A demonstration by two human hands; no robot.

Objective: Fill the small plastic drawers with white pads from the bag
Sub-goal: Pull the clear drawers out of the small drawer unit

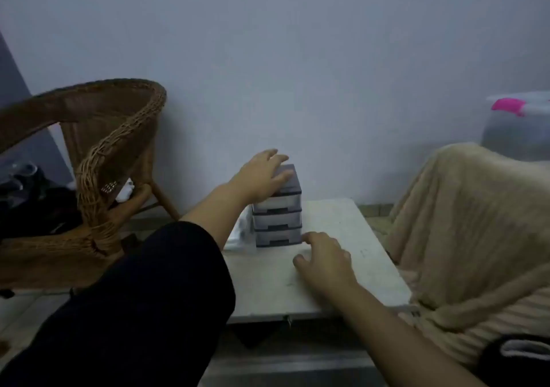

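Note:
A small grey plastic drawer unit (pixel 278 217) with three stacked drawers stands on a small white table (pixel 342 276), all drawers pushed in. My left hand (pixel 262 175) lies on its top, fingers spread flat over the lid. My right hand (pixel 324 260) rests on the table just right of the bottom drawer, fingers loosely curled and holding nothing. A clear plastic bag (pixel 238 234) with white contents lies on the table against the unit's left side, partly hidden by my left forearm.
A wicker chair (pixel 98 160) stands at the left with dark items on its seat. A beige blanket (pixel 470 237) covers furniture at the right, and a clear bin with a pink clip (pixel 515 124) sits behind it. My dark-clothed knee (pixel 154 297) is by the table's left edge.

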